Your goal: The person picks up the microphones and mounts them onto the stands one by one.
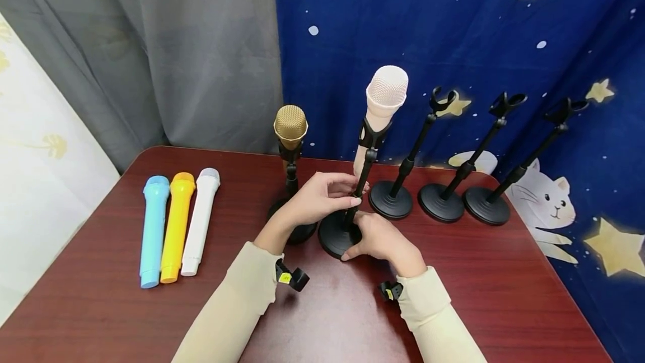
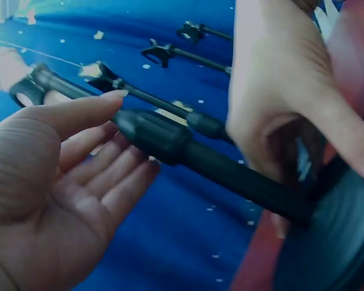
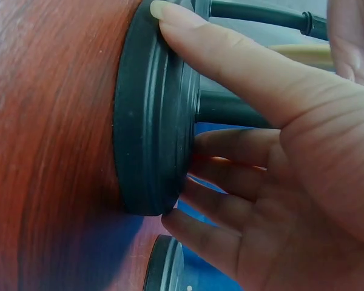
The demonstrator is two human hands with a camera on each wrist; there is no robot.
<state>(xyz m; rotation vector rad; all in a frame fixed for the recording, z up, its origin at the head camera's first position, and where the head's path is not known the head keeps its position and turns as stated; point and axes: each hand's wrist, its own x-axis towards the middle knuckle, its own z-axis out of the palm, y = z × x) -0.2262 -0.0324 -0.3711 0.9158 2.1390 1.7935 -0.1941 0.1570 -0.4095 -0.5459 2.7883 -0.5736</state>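
Observation:
In the head view a pale pink microphone sits in the clip of a black microphone stand, mid-table. My left hand is around its pole, the thumb across the near side and the fingers extended behind; the left wrist view shows this loose hand beside the pole's collar. Low on the same stand, my right hand holds the round base, thumb at the rim and fingers spread over the far part of the disc. Left of it, a gold microphone stands in another stand, its base partly hidden.
Three bare black stands, with bases such as this one, line the table's back right. Blue, yellow and white microphones lie side by side on the left. Curtains hang behind the table.

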